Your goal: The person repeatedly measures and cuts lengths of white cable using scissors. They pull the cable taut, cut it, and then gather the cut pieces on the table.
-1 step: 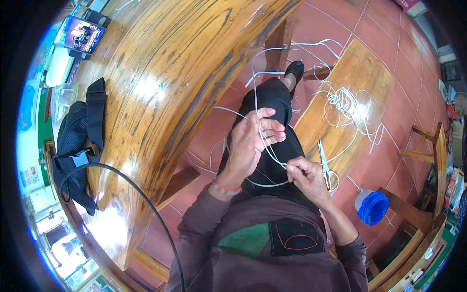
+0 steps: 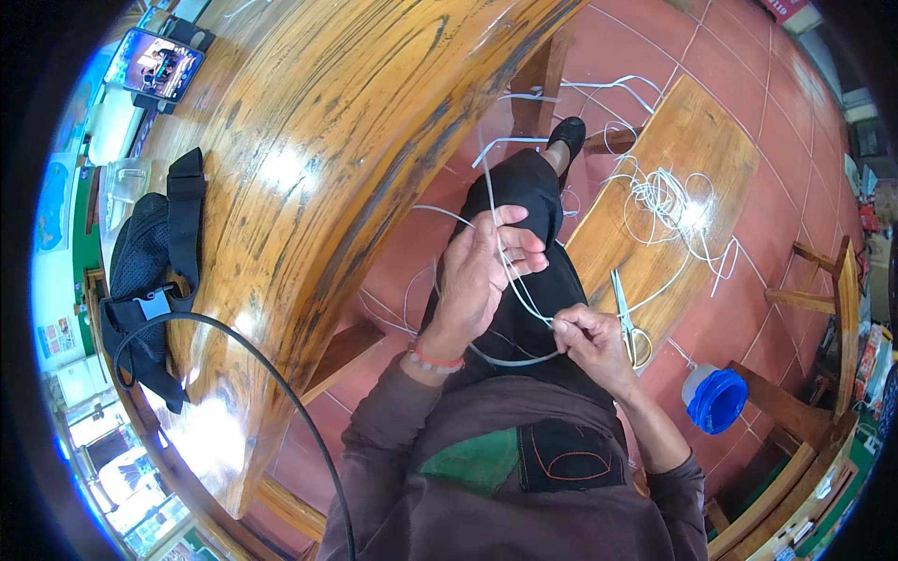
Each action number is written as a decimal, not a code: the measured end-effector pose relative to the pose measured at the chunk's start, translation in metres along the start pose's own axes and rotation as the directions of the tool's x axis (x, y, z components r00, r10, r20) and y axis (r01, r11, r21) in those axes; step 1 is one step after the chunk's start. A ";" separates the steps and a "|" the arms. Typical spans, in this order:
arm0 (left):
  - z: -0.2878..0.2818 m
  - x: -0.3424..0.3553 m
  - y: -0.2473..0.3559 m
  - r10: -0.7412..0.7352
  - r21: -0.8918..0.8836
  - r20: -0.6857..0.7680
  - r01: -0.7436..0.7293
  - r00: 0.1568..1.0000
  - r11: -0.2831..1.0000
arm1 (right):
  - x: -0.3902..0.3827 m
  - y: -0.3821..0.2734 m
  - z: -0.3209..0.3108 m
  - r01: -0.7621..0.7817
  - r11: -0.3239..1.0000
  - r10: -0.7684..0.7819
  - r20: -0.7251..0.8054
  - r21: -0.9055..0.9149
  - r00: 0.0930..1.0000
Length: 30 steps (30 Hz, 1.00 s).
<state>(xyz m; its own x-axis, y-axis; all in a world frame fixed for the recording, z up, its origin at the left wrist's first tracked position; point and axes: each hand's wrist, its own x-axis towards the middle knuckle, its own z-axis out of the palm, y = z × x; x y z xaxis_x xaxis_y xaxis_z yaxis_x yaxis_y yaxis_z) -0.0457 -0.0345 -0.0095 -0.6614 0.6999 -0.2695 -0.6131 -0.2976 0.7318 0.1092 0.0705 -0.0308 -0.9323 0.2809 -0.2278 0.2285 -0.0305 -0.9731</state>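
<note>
Swung since the earlier frame: the white strand (image 2: 511, 269), its upper length blurred. We find it over the lap (image 2: 524, 338), off the right edge of the worktop (image 2: 318, 187), running up-left from the right hand (image 2: 589, 342), grip clamped on it, across the left hand (image 2: 475, 282), fingers parted.

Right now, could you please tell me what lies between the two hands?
White strands run between the left hand and right hand, over black trousers, in the head view.
</note>
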 end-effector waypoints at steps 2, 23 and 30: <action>-0.006 0.001 0.000 0.013 -0.039 0.005 -0.012 1.000 0.999 | -0.005 0.005 -0.009 -0.068 0.996 0.063 0.082 0.051 0.995; -0.008 0.015 0.011 0.096 -0.229 -0.037 -0.102 0.995 0.968 | -0.045 0.041 -0.054 -0.378 0.865 0.396 0.011 0.330 0.918; 0.025 -0.012 -0.003 0.116 0.508 0.005 -0.103 0.993 0.855 | -0.019 0.029 -0.066 -0.127 0.793 -0.021 -0.235 -0.596 0.972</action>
<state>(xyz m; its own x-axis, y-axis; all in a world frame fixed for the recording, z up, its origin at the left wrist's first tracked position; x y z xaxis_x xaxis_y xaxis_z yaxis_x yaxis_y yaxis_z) -0.0253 -0.0256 0.0066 -0.7261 0.6637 -0.1795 -0.2369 0.0036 0.9715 0.1518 0.1275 -0.0524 -0.8449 0.4992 -0.1921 0.4665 0.5121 -0.7212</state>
